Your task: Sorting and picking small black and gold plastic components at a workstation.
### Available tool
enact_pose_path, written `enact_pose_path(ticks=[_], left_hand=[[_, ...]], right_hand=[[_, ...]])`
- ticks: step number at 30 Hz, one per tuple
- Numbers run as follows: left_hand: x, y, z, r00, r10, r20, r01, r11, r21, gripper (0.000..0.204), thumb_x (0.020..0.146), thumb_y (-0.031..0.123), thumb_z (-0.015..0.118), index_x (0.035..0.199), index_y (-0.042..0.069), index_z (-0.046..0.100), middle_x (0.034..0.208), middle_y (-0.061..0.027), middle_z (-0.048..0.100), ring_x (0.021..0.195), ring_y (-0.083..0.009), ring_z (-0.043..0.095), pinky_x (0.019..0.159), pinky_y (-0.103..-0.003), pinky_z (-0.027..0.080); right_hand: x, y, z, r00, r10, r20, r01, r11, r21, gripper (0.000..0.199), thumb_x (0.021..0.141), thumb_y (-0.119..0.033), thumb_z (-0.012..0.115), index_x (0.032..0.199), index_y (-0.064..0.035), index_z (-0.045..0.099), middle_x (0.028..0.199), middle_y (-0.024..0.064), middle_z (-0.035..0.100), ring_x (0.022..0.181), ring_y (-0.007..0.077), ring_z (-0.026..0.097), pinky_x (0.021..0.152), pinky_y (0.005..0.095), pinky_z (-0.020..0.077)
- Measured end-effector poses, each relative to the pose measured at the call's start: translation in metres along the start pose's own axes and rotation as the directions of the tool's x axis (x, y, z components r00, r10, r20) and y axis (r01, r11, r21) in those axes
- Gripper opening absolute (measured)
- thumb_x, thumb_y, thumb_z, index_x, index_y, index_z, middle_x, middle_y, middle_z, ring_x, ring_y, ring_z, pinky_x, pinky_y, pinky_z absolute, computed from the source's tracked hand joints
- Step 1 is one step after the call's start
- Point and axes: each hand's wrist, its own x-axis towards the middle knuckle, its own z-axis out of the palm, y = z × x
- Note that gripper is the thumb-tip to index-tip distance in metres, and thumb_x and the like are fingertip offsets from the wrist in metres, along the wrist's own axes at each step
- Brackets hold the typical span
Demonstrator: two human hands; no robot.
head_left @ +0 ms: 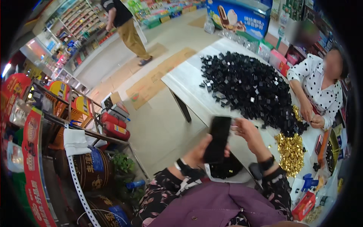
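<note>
The left hand [202, 149] wraps its fingers around a black phone [218, 138] and holds it upright just short of the table [189, 81] edge. The right hand [247, 130] hovers at the phone's upper right, fingers loosely curled toward the screen side; whether a fingertip touches the phone I cannot tell. The step in hand looks like working the phone, one hand steadying it and the other tapping or swiping, and any next touch calls for a firm left grip and a light, well-aimed finger.

The table is pale and crowded: a big heap of black parts [249, 87] covers its middle, and a smaller pile of gold parts [291, 153] lies nearer its close end. Across the table sits a person in a dotted blouse [317, 85], hands at the heap's edge. Beyond the table's far left, another person walks the tiled shop floor past stocked shelves [81, 19].
</note>
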Motion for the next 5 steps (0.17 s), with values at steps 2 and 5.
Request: enact_pose_path(ticks=[2,5], left_hand=[[-0.025,0.019,0.001,0.985,0.116,-0.125,-0.114,0.993,0.022,0.088,0.082,0.067,0.048,0.139,0.002,0.029,0.111,-0.0176,0.057,0.098,-0.0273,0.060,0.091,-0.041,0.047],[-0.067,0.043,0.002,0.931,0.250,-0.265,-0.259,0.966,-0.001,0.089,0.082,0.068,0.048,0.139,0.003,0.029,0.116,-0.0184,0.056,0.106,-0.0278,0.058,0.098,-0.041,0.043]], right_hand=[[0.013,0.025,0.007,0.979,-0.190,0.079,0.204,0.841,-0.501,0.036,0.091,-0.025,0.056,0.123,-0.0085,0.052,0.113,0.0070,0.058,0.104,0.0199,0.056,0.089,0.0324,0.0433],[0.032,0.064,0.020,0.900,-0.334,0.278,0.391,0.340,-0.855,0.041,0.089,-0.033,0.060,0.124,-0.0123,0.053,0.131,0.0126,0.049,0.117,0.0254,0.049,0.097,0.0408,0.0397]])
